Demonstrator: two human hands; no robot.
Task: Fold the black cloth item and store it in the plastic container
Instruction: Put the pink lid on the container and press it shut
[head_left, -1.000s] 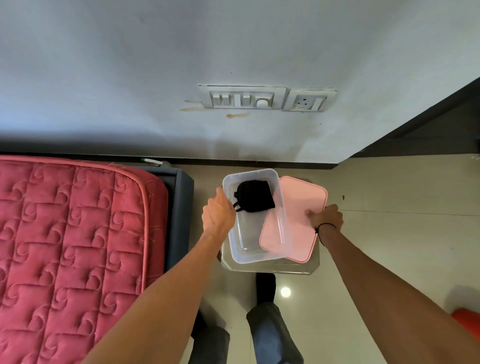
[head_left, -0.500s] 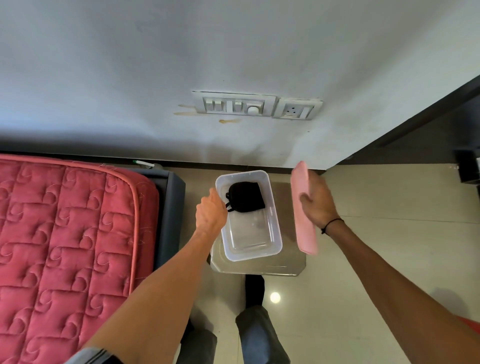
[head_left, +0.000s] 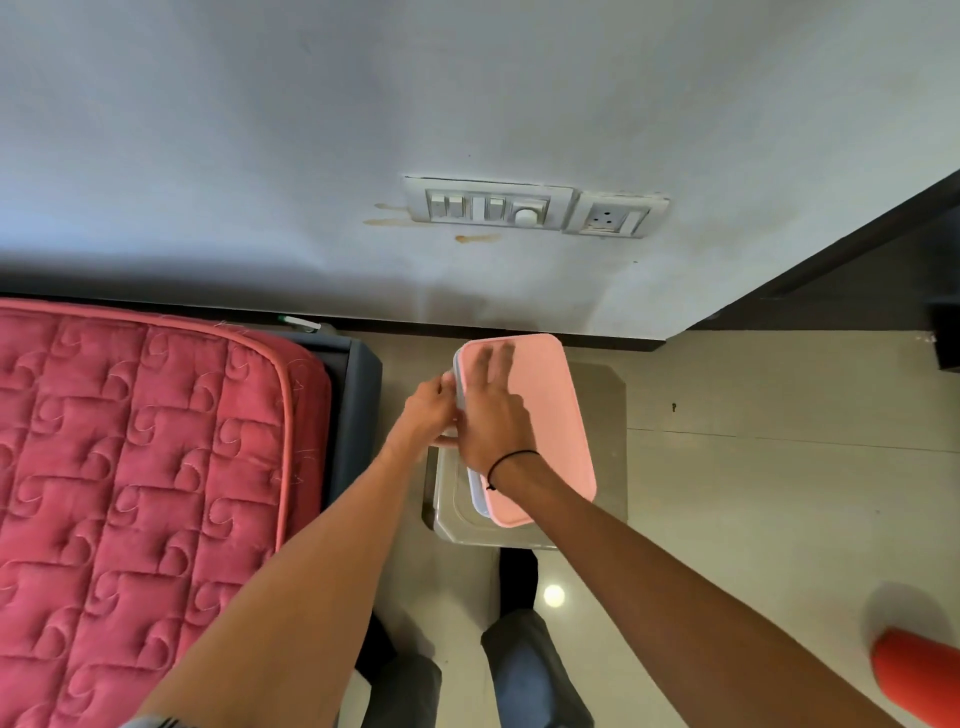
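A pink lid (head_left: 550, 415) lies on top of the clear plastic container (head_left: 477, 496), which stands on a small grey stool (head_left: 602, 415). Only the container's left rim shows beside the lid. The black cloth item is hidden under the lid. My left hand (head_left: 431, 410) grips the container's left edge. My right hand (head_left: 493, 410) lies flat on the lid's left part with its fingers spread, blurred by motion.
A bed with a red quilted mattress (head_left: 140, 467) and dark frame stands just left of the stool. The wall with a switch panel (head_left: 488, 205) is behind. My legs (head_left: 530, 670) are below the stool. A red object (head_left: 919, 670) sits at the lower right on the tiled floor.
My right hand lifted the pink lid from beside the container, tipped it up on edge, then laid it over the container, which hid the black cloth. My left hand stayed on the container's left edge.
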